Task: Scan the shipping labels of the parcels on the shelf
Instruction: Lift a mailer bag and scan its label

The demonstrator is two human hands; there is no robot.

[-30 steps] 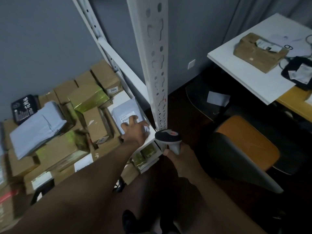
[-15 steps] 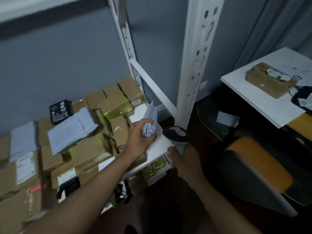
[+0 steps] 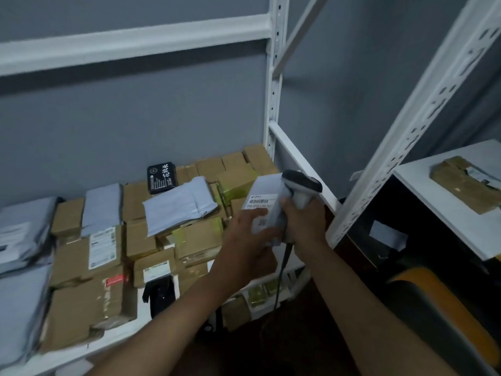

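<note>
My left hand (image 3: 248, 234) grips a grey-white mailer parcel (image 3: 267, 191), lifted above the right end of the shelf, with its barcode label (image 3: 261, 203) facing me. My right hand (image 3: 305, 223) holds the grey handheld scanner (image 3: 299, 188) by its handle, right against the parcel's right edge, cable hanging below. The white metal shelf (image 3: 119, 336) carries several brown cartons (image 3: 195, 241), grey mailers (image 3: 179, 206) and a black box (image 3: 162, 178).
A white perforated shelf post (image 3: 406, 137) slants close on the right. Beyond it stands a white table (image 3: 444, 213) with a brown paper parcel (image 3: 461, 183). A chair with an orange seat (image 3: 444, 302) sits lower right. More parcels lie on the tier below (image 3: 257, 294).
My left hand lifted the grey mailer off the shelf and turned its label toward me. My right hand raised the scanner up beside it. My view tilted upward.
</note>
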